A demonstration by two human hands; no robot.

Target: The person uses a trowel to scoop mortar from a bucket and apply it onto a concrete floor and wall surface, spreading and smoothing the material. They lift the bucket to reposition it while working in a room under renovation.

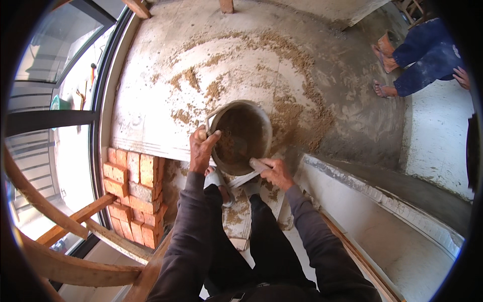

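Note:
A grey bucket (240, 127) with some murky brown material inside sits in front of me, above my feet. My left hand (202, 143) is closed on its left rim and handle. My right hand (276, 172) grips a grey, flat-handled tool (260, 166) at the bucket's near right rim; its far end is hard to make out. Loose brown sand (214, 88) is scattered over the pale floor (143, 113) around and beyond the bucket.
Stacked red bricks (132, 196) stand at my left beside wooden bars (65, 221) and a dark-framed glazed opening (63, 118). A low pale ledge (377, 206) runs along my right. Another person's legs (422, 58) and hand (461, 76) are at upper right, near an orange container (386, 43).

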